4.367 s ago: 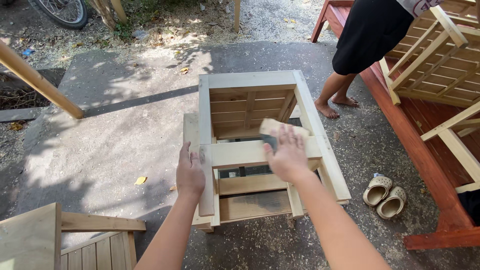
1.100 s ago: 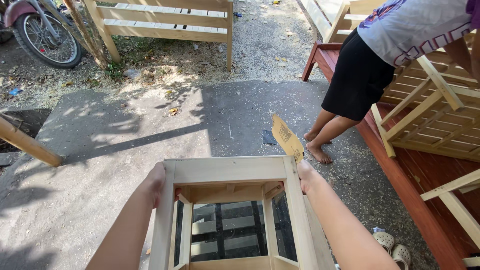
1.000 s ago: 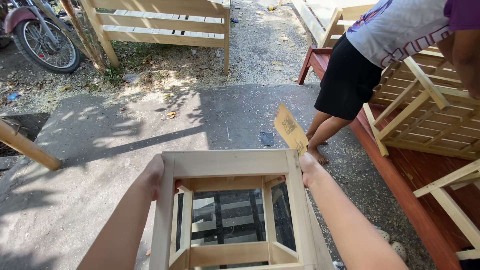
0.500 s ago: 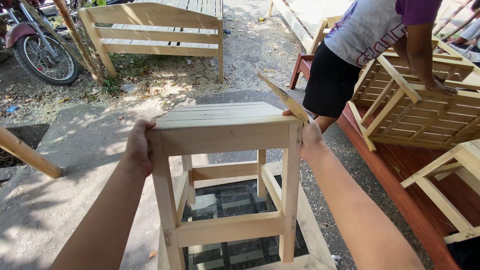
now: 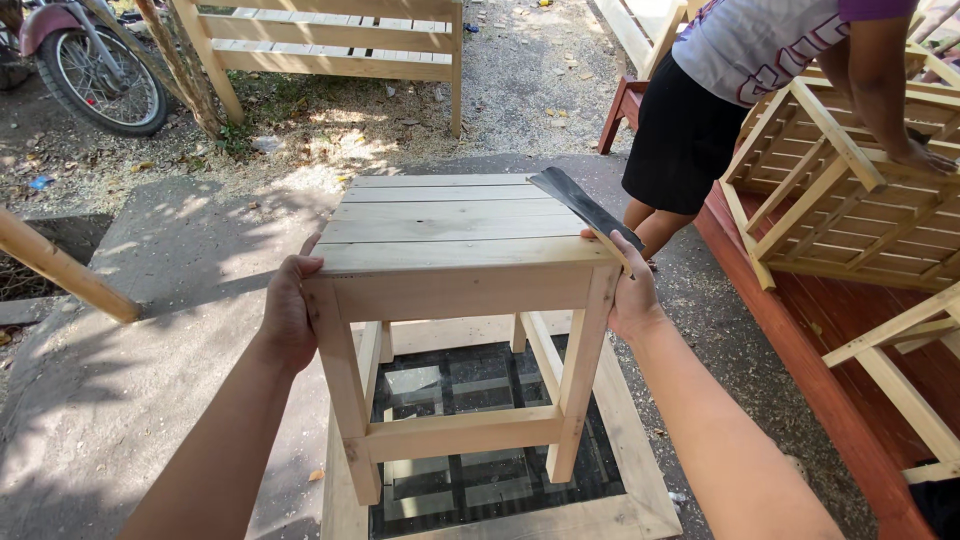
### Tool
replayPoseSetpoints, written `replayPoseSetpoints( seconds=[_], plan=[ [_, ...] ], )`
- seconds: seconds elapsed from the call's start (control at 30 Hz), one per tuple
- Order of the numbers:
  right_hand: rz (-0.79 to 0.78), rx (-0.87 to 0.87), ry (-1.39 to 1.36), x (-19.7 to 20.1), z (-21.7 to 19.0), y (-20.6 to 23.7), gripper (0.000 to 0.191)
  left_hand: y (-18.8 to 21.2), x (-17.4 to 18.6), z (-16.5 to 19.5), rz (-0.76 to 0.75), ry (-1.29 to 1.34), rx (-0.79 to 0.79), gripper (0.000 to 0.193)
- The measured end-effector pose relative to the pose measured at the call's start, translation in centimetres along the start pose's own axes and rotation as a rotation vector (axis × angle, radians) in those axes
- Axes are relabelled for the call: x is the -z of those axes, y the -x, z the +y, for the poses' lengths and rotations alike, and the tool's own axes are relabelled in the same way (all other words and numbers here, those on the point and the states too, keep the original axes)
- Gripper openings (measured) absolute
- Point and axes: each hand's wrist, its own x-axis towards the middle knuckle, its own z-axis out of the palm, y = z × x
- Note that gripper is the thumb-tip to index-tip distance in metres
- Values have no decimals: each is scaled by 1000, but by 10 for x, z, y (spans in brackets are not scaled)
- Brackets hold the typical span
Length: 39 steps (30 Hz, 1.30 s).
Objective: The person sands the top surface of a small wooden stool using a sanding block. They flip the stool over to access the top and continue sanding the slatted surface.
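Both of your hands clamp the wooden stool (image 5: 450,260) at its top corners: your left hand (image 5: 290,315) wraps the left corner, and your right hand (image 5: 628,290) grips the right corner while pinning a strip of sandpaper (image 5: 585,210) against the seat edge. Upright, the stool stands over a wooden frame (image 5: 640,480) on the concrete ground (image 5: 130,400). Another person (image 5: 740,90) works just beside a slatted crate (image 5: 850,200).

An outdoor woodworking yard: around the unfinished wooden stool (image 5: 460,300) lie sawdust-strewn concrete and dirt. Behind it stands a raw slatted bench (image 5: 330,40), to its right bare slatted frames (image 5: 840,190) on a red platform (image 5: 850,340), far left a motorbike (image 5: 90,60).
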Motion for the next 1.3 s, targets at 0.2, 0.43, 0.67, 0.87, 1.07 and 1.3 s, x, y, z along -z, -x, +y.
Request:
replayPoseSetpoints(
  seconds=[0.2, 0.43, 0.67, 0.87, 1.07, 1.3],
  plan=[
    [8, -5, -76, 6, 4, 29, 39, 21, -6, 18, 113, -335, 298, 89],
    [68, -135, -29, 7, 5, 65, 41, 34, -10, 5, 121, -735, 402, 70],
    [69, -171, -41, 21, 24, 100, 39, 44, -6, -29, 236, -1153, 357, 87],
    [182, -266, 19, 20, 38, 140, 41, 63, -16, -45, 320, -1420, 265, 82],
    [203, -272, 27, 15, 48, 152, 44, 79, -28, -44, 366, -1422, 293, 75],
    [454, 351, 1085, 8, -15, 113, 57, 81, -40, -69, 215, -1815, 0, 80]
  ],
)
